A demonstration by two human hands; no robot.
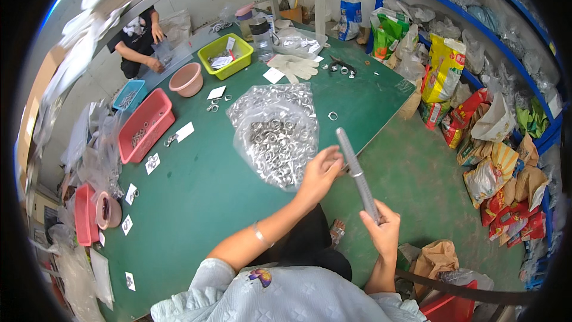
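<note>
My right hand grips the lower end of a grey tapered ring mandrel, which tilts up and to the left past the table edge. A small metal ring sits around the rod, partway along. Beside the rod, my left hand is raised with fingers loosely bent and apart, its fingertips slightly blurred; I see nothing in it. To its left, a clear plastic bag full of silvery rings lies on the green table. One loose ring rests right of the bag.
Red tray, pink bowl, lime basket, white glove and pliers stand or lie around the table. White cards with rings line the left side. Another person's hand works across the table. Bags fill blue shelves at right.
</note>
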